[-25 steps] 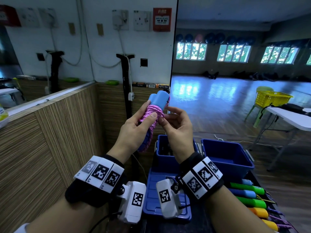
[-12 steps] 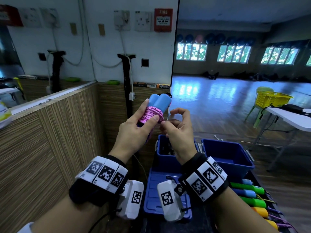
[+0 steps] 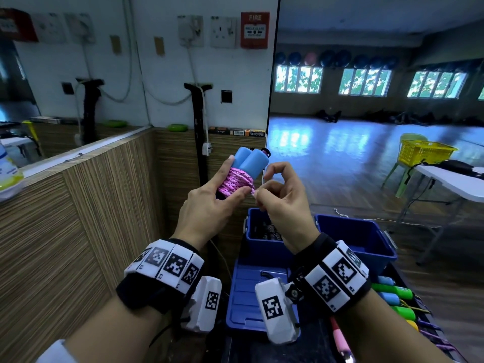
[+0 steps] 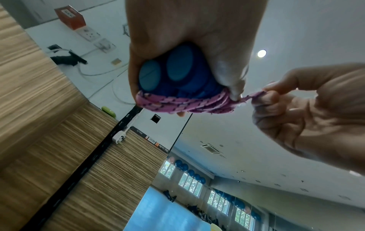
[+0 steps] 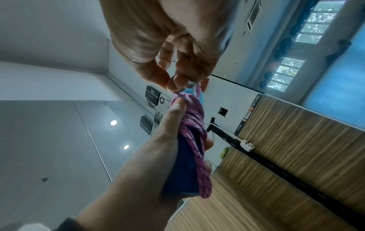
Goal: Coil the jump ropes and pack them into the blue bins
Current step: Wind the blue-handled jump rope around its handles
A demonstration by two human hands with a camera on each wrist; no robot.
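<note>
We have the pink braided jump rope with two light-blue cylindrical handles held up in the air, above and just beyond the near blue plastic bin, the one that already has dark coiled things in it. Our left hand is curled round the paired handles, thumb pressing the pink wraps flat against them. Our right hand pinches the loose tail of the cord between thumb and forefinger, pulling it off to the right; the other fingers are curled and carry nothing.

The main risk, as we judge it, is the wraps loosening. If the left thumb lifts before the tail is tucked under a turn, the cord will likely spring loose and slide down off the smooth handles. The tail looks short, so a hard pull could slip it out of the pinch. The two handles could also roll apart if the left grip eases.

A second open blue plastic bin stands to the right, and a flat blue bin lid lies nearer to us. A half-secured bundle could unravel when dropped into either bin.
</note>
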